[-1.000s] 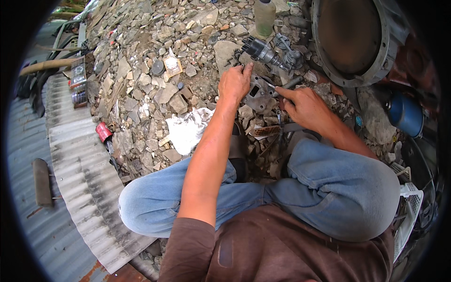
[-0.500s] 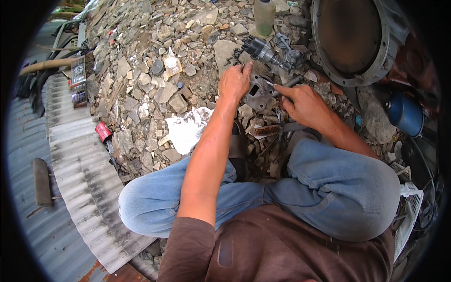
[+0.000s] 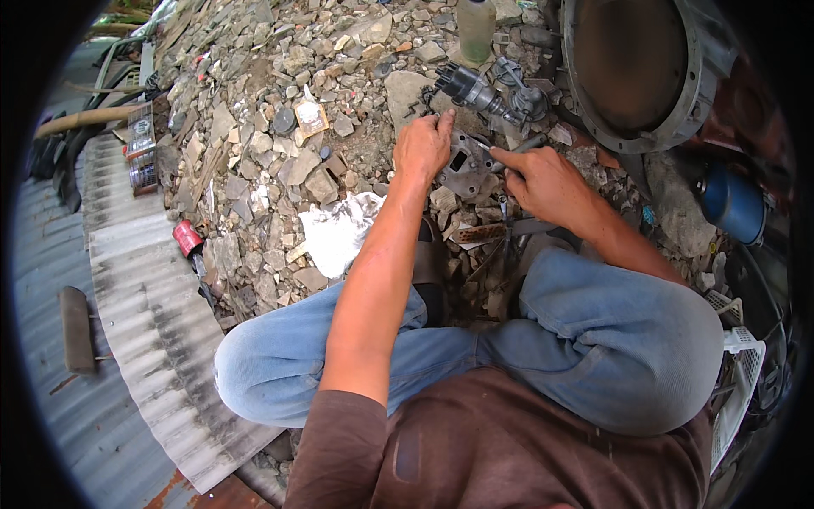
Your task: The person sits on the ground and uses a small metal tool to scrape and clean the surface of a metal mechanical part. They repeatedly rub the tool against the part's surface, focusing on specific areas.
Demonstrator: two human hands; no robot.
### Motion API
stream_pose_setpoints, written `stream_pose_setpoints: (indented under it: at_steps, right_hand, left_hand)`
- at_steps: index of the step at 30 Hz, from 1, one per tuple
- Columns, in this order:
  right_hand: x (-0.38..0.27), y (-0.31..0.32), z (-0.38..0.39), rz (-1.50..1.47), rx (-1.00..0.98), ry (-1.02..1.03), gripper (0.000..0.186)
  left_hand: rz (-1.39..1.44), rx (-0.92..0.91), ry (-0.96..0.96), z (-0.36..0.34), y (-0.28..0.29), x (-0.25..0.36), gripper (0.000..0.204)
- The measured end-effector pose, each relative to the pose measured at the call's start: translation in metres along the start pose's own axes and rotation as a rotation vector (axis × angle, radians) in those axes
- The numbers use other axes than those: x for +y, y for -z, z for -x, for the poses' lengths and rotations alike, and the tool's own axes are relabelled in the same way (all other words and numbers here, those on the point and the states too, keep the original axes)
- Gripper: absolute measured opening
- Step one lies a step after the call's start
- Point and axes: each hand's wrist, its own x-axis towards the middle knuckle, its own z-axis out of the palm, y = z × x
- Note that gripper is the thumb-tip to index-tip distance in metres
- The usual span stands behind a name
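Note:
A grey metal cover plate [image 3: 463, 176] with a dark rectangular slot and bolt holes lies on the rubble in front of me. My left hand [image 3: 423, 146] grips its left edge, fingers bent and partly hidden, thumb side toward the far end. Over the plate's right side, my right hand [image 3: 544, 180] is closed round a slim tool [image 3: 484, 147], index finger stretched along it. Only the tool's pale tip shows, against the plate's upper face; its exact kind is hidden. Just beyond lies a distributor-like part [image 3: 479, 92] with a black cap, beside another grey metal part [image 3: 527, 98].
A large round metal housing [image 3: 697, 81] stands at the far right, with a blue canister [image 3: 733, 209] nearer. A bottle of greenish liquid [image 3: 476, 32] stands at the back. A white rag [image 3: 337, 232], a wrench [image 3: 506, 233] and a red can [image 3: 187, 238] lie about. Corrugated sheets [image 3: 148, 297] cover the left.
My right hand and the slim tool have shifted slightly left and away from me over the plate. My left hand stays on the plate's edge.

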Motion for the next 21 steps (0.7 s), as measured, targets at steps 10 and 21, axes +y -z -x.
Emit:
stream_pose_setpoints:
  at_steps: [10, 21]
  right_hand:
    - [0.005, -0.005, -0.002, 0.016, 0.038, 0.055, 0.039]
    - [-0.002, 0.0, 0.001, 0.009, 0.007, 0.035, 0.041]
  left_hand:
    - [-0.002, -0.018, -0.002, 0.001, 0.001, 0.001, 0.064]
    - [0.001, -0.006, 0.0, 0.003, -0.001, 0.002, 0.062]
